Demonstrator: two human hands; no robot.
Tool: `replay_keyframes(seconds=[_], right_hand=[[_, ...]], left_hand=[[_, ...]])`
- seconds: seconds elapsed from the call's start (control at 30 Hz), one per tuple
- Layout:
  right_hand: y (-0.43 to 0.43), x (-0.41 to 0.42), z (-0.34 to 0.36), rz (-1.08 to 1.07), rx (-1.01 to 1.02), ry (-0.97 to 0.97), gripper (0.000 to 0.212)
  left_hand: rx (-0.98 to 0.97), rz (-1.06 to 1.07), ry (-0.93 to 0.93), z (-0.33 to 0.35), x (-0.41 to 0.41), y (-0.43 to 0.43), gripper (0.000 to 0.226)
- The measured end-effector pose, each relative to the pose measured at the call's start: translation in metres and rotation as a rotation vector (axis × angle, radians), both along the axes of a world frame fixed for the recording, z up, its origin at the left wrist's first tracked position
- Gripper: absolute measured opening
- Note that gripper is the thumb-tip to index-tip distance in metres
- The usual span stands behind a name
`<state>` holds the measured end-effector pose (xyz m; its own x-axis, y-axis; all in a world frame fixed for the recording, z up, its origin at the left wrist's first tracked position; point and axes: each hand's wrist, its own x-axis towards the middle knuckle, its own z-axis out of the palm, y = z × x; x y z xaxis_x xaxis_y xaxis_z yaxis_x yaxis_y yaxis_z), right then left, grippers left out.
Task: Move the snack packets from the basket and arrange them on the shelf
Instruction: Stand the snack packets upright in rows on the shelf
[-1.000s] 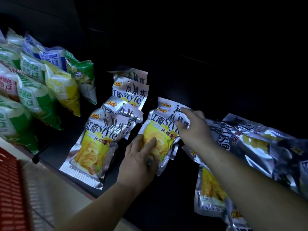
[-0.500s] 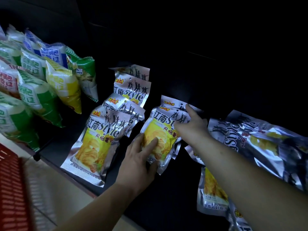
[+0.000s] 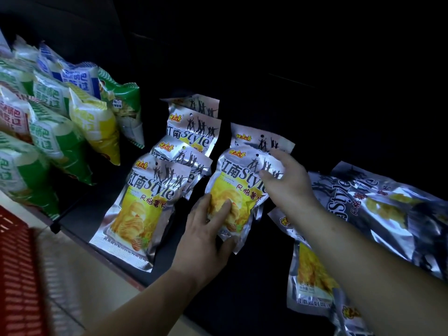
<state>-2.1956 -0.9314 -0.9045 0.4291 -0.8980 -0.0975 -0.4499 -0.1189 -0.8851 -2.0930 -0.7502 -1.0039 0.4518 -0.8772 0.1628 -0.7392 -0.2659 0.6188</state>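
Dark shelf [image 3: 254, 275] took up most of view; front lip bare, back lost in shadow. Green, yellow and blue bags [image 3: 60, 132] stood packed at far left, another product. Loose heap of silver packets [image 3: 378, 209] sprawled at right, unsorted, some overlapping and skewed; probably dumped there for sorting. Left row [image 3: 174, 170] of silver packets lay shingled front to back, labels up, each overlapping the one behind, likely so faces read from the aisle. Red basket [image 3: 17, 275] showed at bottom left, off the shelf, contents out of view. Second row just started beside the first: one packet [image 3: 261, 139] at back, front packet [image 3: 238, 190] lying over its lower part. Left hand [image 3: 206, 236] pressed flat on lower half of front packet, fingers spread, thumb under the bottom edge, loose grip, seemingly pinning it. Right hand [image 3: 286, 183] pinched top right corner, fingers curled on foil, likely squaring it to the neighbouring row. Judged mid-task: alignment step, heap not yet sorted.
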Motion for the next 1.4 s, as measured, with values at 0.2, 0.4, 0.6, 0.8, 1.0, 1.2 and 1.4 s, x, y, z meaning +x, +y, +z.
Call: replay_keyframes(seconds=[0.2, 0.4, 0.6, 0.8, 1.0, 1.2, 1.4], right_hand=[[-0.008, 0.001, 0.011, 0.124, -0.207, 0.017, 0.061], [0.015, -0.018, 0.006, -0.046, -0.466, 0.084, 0.053], [0.050, -0.022, -0.023, 0.229, -0.387, 0.232, 0.056], [0.054, -0.023, -0.023, 0.204, -0.408, 0.212, 0.052], [0.064, -0.024, -0.015, 0.157, -0.340, 0.137, 0.041], [0.069, -0.046, -0.007, 0.115, -0.179, 0.095, 0.031], [0.073, -0.069, 0.005, 0.147, -0.061, 0.122, 0.028]], left_hand=[[0.139, -0.002, -0.051, 0.010, -0.005, -0.027, 0.087], [0.144, 0.033, -0.168, 0.013, -0.003, -0.035, 0.085], [0.104, 0.026, -0.054, 0.009, 0.000, -0.022, 0.081], [0.060, 0.048, -0.109, 0.006, 0.007, -0.005, 0.073], [0.031, 0.071, -0.105, 0.010, 0.006, 0.000, 0.064], [0.045, 0.087, -0.083, 0.015, -0.006, 0.003, 0.063], [-0.032, 0.062, 0.084, 0.031, -0.027, -0.002, 0.045]])
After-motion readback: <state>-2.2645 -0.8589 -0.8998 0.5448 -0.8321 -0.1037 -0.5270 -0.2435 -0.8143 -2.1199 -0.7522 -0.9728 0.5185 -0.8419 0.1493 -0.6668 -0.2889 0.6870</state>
